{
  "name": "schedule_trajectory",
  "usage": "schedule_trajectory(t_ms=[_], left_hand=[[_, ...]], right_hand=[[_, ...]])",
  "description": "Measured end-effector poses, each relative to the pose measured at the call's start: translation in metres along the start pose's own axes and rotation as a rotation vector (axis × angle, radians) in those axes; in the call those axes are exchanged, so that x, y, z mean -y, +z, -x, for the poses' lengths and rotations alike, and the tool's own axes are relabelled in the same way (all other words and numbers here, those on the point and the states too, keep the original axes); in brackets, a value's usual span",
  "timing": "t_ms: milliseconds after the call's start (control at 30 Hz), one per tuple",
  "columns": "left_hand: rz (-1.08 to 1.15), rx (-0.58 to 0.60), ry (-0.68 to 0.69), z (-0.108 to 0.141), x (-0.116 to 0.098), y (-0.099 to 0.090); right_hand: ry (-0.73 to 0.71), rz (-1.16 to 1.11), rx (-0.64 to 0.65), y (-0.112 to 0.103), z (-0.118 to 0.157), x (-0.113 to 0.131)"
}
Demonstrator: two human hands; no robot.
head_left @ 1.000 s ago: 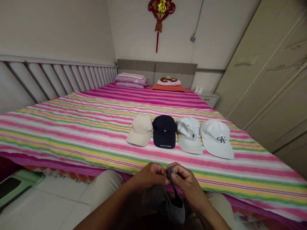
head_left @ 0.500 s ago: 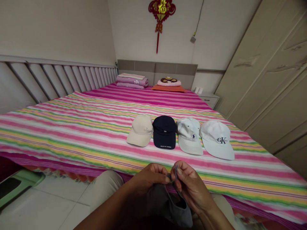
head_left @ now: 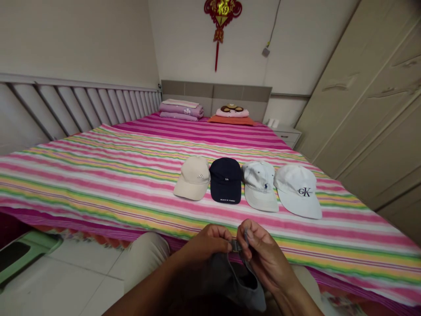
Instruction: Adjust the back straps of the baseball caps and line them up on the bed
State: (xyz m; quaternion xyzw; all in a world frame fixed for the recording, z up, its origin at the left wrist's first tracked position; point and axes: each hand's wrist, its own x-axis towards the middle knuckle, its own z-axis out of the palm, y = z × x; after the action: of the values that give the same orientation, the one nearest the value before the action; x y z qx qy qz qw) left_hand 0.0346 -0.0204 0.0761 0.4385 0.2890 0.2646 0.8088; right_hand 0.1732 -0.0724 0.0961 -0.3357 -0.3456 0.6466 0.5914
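A dark grey cap [head_left: 226, 281] hangs over my lap at the bed's near edge, held up by its back strap. My left hand [head_left: 210, 241] pinches the strap beside a small buckle [head_left: 235, 245]. On the other side, my right hand [head_left: 258, 245] grips the strap's end between thumb and fingers. Beyond my hands a row of caps lies on the bed: a beige cap [head_left: 194, 177], a navy cap [head_left: 226, 180], a pale grey-white cap [head_left: 260, 186] with a small dark logo, and a white cap [head_left: 297, 191] lettered CK.
The caps rest on a striped bedspread [head_left: 98, 175]. Folded purple bedding [head_left: 180, 110] and an orange-and-pink stack [head_left: 232, 117] lie by the headboard [head_left: 187, 91]. A green stool [head_left: 33, 250] stands on the floor at left, a wardrobe [head_left: 362, 123] at right.
The buckle on the strap shows more plainly between my hands, and my right hand has shifted slightly. Both hands keep their hold on the cap's strap; the row of caps stays put.
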Motion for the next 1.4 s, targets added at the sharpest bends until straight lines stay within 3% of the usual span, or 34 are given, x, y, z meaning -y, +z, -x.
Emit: schedule_trajectory(t_ms=[133,467,667,900,1133,1400], left_hand=[[0.01,0.012,0.035,0.0,0.003,0.0],[0.015,0.106,0.271,0.001,0.001,0.003],[-0.042,0.08,0.169,0.0,0.005,-0.002],[0.013,0.103,0.126,0.002,0.002,0.0],[0.007,0.085,0.159,0.0,0.005,-0.002],[0.109,0.074,0.142,-0.002,0.011,-0.004]], right_hand=[[-0.049,0.006,0.002,-0.001,0.0,0.003],[0.029,0.073,-0.022,-0.005,-0.001,0.001],[0.04,0.323,0.006,-0.013,-0.002,-0.001],[0.06,0.315,-0.001,-0.009,-0.002,0.006],[-0.005,0.356,-0.086,-0.003,-0.004,0.007],[0.022,0.384,-0.075,-0.002,-0.004,0.009]])
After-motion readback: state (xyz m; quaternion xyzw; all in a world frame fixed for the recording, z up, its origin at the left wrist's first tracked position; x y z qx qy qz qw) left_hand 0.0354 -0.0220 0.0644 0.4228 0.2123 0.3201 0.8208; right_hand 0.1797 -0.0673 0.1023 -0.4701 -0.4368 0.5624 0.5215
